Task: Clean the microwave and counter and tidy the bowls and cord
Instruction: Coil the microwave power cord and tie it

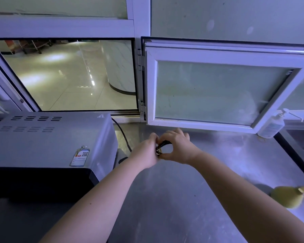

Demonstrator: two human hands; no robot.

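A grey microwave (47,139) with a black front stands at the left of the steel counter (191,190). Its black cord (122,134) runs from behind it across the counter toward my hands. My left hand (146,153) and my right hand (178,148) meet just right of the microwave, both closed on a small folded bundle of the cord (161,148), the plug prongs showing between my fingers. No bowls are in view.
A white-framed window sash (218,88) swings open over the back of the counter. A pump bottle (272,125) stands at the back right beside a sink edge (295,148). A yellow-green sponge or brush (288,197) lies near the right edge.
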